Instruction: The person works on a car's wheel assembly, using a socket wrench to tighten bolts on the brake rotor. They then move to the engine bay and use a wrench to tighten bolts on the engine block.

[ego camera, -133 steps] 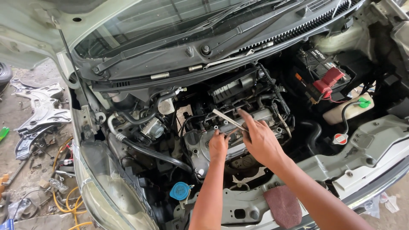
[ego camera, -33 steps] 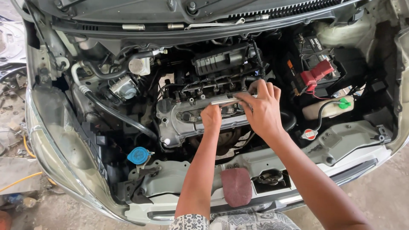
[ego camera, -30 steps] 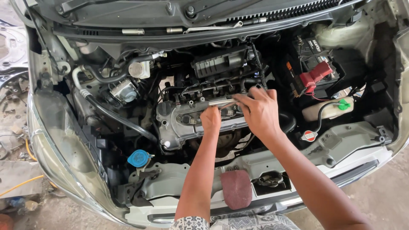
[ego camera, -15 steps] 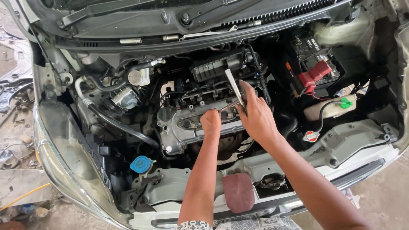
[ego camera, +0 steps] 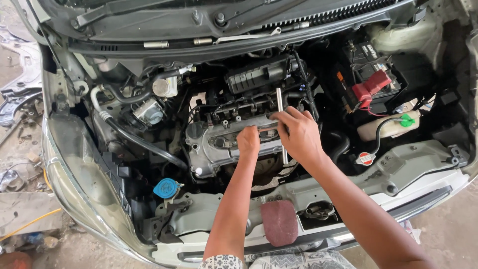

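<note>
Both hands work over the grey valve cover (ego camera: 219,142) at the middle of the open engine bay: the left hand (ego camera: 248,142) is curled shut in a fist on top of the cover, what its grip closes on hidden from view. The right hand (ego camera: 298,137) has its grip wrapped around a long silver metal bar (ego camera: 280,102) standing roughly upright, its top end rising past the black intake housing (ego camera: 254,77). A battery with a red terminal cap (ego camera: 371,84) sits well apart to the right, and a blue reservoir cap (ego camera: 166,188) lies lower left.
</note>
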